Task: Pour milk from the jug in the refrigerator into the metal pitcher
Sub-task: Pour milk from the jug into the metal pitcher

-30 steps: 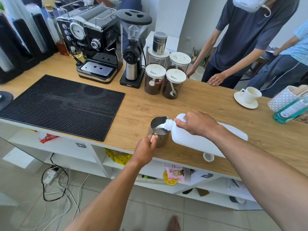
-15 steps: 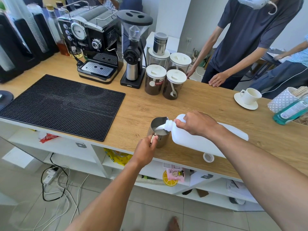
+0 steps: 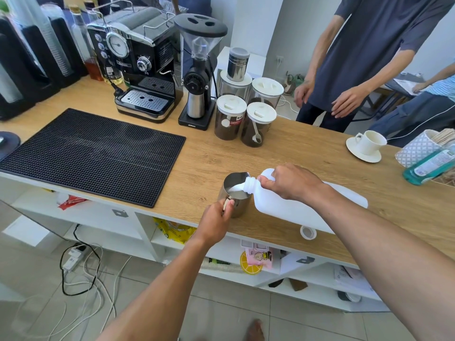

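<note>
Near the front edge of the desk (image 3: 270,153), just below the middle of the frame, the metal pitcher (image 3: 237,205) stands upright with white milk (image 3: 235,190) in it. The left hand (image 3: 216,217) reaches up from the lower part of the frame and grips the pitcher's handle, its fingers curled round it and the thumb on top.

Right of the pitcher, the white plastic jug (image 3: 295,210) is tipped almost flat. Its open neck sits over the pitcher's rim, and a stream of milk runs from the neck into the pitcher. The right hand (image 3: 290,180) holds the jug from above, its fingers wrapped round the handle close to the neck. Just below the jug, at the desk's front edge, lies a small white cap (image 3: 307,232).

Left of the pitcher a black rubber mat (image 3: 93,153) covers part of the desk. Behind it, in the upper left, stand an espresso machine (image 3: 140,62) and beside it a coffee grinder (image 3: 199,70). Right of the grinder is a cluster of clear jars (image 3: 230,116) with white lids, holding dark grounds.

At the right of the frame a white cup (image 3: 370,142) sits on its saucer, and at the right edge a bottle (image 3: 428,166) of blue-green liquid lies tilted. Across the desk, in the upper right, a person in a dark blue shirt (image 3: 374,45) stands with hands held low.
</note>
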